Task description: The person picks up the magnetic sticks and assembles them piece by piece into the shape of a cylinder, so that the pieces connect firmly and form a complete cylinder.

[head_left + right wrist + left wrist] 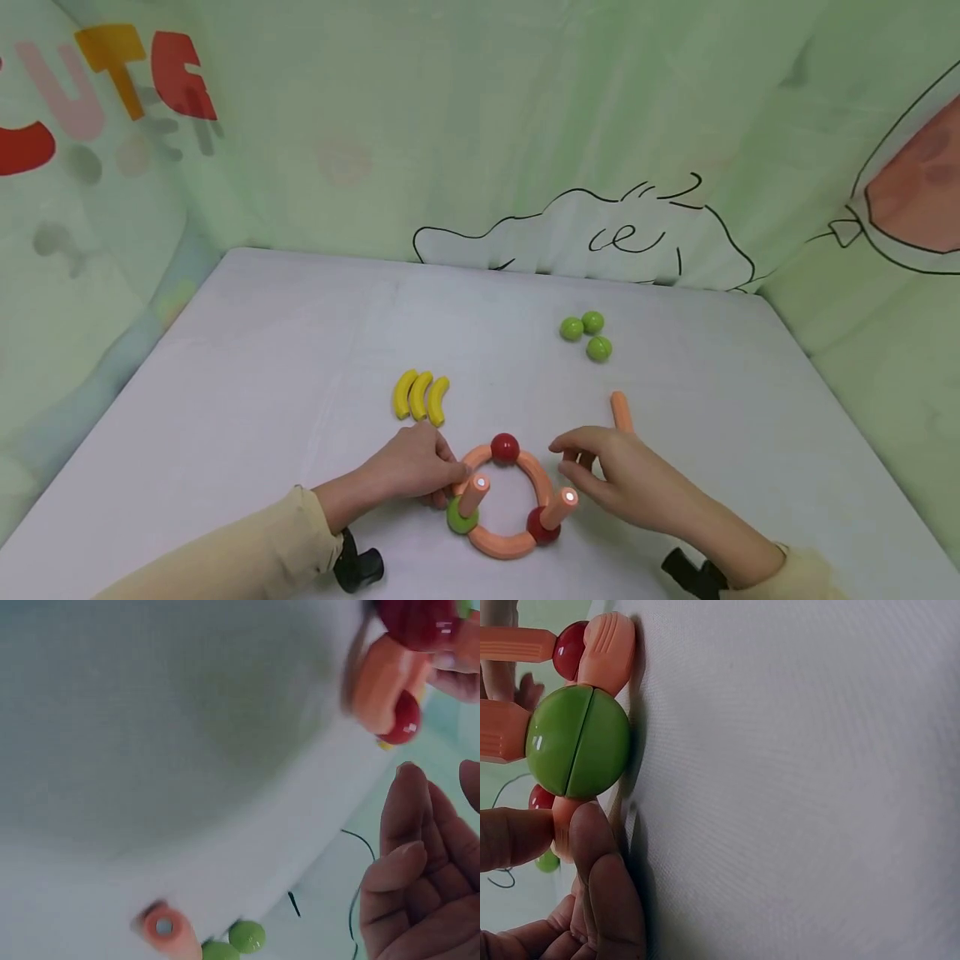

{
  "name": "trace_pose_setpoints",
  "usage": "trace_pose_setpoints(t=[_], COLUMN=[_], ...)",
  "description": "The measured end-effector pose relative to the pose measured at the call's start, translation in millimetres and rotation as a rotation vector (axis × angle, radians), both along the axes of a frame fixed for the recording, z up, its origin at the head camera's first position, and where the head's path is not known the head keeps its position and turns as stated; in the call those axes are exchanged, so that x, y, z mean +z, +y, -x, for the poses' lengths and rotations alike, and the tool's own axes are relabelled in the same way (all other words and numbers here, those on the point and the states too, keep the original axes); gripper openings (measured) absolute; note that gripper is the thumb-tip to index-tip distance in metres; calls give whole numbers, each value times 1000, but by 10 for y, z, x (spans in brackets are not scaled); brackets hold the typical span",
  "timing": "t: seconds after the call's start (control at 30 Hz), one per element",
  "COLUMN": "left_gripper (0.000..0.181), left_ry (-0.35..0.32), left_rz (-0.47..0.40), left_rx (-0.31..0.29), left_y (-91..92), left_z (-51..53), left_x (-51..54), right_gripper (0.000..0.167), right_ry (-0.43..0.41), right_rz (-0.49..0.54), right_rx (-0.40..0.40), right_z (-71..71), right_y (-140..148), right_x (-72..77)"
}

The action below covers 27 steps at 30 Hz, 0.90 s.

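A ring of curved orange pieces joined by balls lies on the table. My left hand (411,463) pinches the ring's left curved orange piece (564,829) between thumb and finger, beside the green ball (577,742). An orange stick (472,497) stands on that ball; another orange stick (560,508) rises from the right red ball (540,528). A second red ball (505,448) joins the curved pieces at the back. Just right of the ring, my right hand (611,471) hovers with fingers loosely bent and nothing in them.
Three yellow curved pieces (420,396) lie side by side behind my left hand. Three green balls (592,323) sit toward the back right. A loose orange stick (620,410) lies behind my right hand, partly hidden by it. Printed curtains surround the white table (315,317).
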<state>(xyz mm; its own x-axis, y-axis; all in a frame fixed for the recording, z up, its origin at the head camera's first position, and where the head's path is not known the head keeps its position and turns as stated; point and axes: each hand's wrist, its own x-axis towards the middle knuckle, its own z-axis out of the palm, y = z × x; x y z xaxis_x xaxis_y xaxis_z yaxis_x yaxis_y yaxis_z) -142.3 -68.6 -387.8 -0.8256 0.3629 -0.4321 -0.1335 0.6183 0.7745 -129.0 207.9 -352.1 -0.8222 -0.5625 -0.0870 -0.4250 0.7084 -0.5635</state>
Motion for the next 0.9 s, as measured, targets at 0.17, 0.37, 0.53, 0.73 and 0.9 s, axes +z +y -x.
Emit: trace_pose_setpoints(t=[0.17, 0.37, 0.53, 0.73, 0.9], left_gripper=[25, 26, 27, 21, 8], left_ry=[-7, -10, -4, 23, 5], left_rz=[-13, -3, -9, 6, -10], left_rx=[2, 4, 6, -18, -94], left_y=[-2, -8, -26, -90, -200], left_z=[1, -9, -16, -67, -136], left_x=[-15, -28, -33, -36, -24], right_gripper=[22, 20, 17, 17, 16], right_ry=[-111, -173, -216, -232, -221], right_rz=[-65, -33, -23, -17, -15], right_rx=[-26, -19, -32, -50, -68], right_z=[186, 259, 285, 293, 287], right_y=[-184, -273, -289, -284, -296], right_x=[-106, -211, -243, -261, -254])
